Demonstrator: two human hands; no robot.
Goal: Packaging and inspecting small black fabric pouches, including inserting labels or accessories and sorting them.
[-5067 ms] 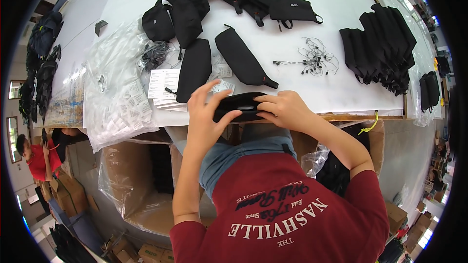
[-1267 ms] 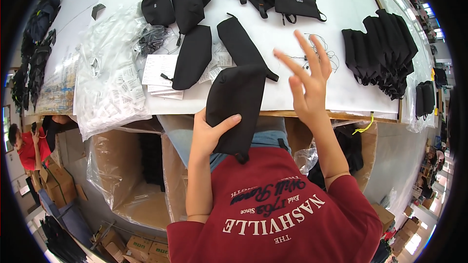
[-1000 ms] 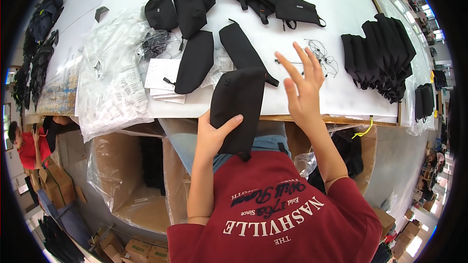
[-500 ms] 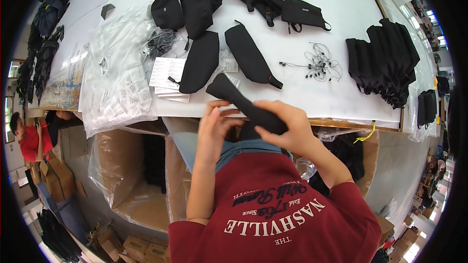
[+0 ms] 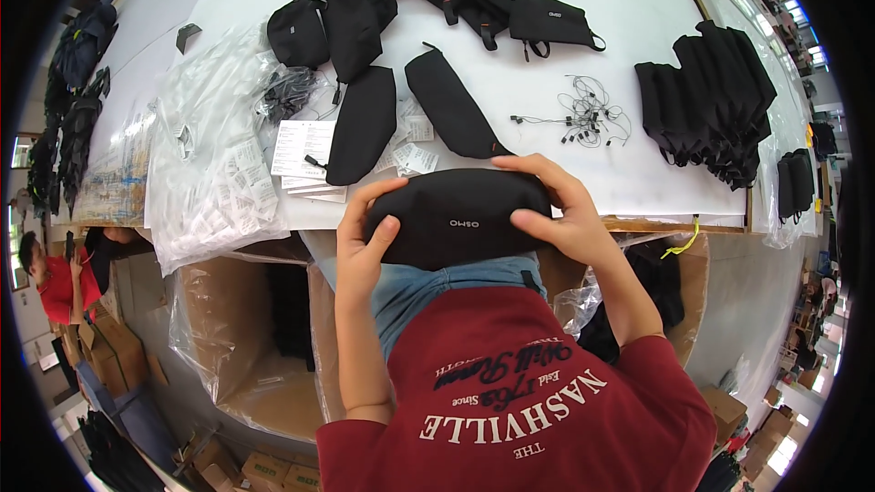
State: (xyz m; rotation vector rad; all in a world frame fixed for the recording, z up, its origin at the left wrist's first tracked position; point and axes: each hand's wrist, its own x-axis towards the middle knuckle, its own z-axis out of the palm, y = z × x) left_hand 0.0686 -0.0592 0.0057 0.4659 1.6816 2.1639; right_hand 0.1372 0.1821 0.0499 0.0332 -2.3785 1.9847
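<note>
Both our hands grip one black oblong fabric pouch [image 5: 458,223] flat at the near edge of the white bench [image 5: 629,55]: left hand [image 5: 365,241] closed on its left end, right hand [image 5: 556,210] on its right. Beyond the pouch lie two slim black sleeves [image 5: 365,123], paper tags [image 5: 301,150] and thin cords [image 5: 583,114].

Black pouch [image 5: 456,219] hid the table edge behind it; left hand [image 5: 363,241] palm and right hand [image 5: 558,214] palm were pressed against it, unseen; cord bundle [image 5: 583,118] beyond right hand too small to resolve.
</note>
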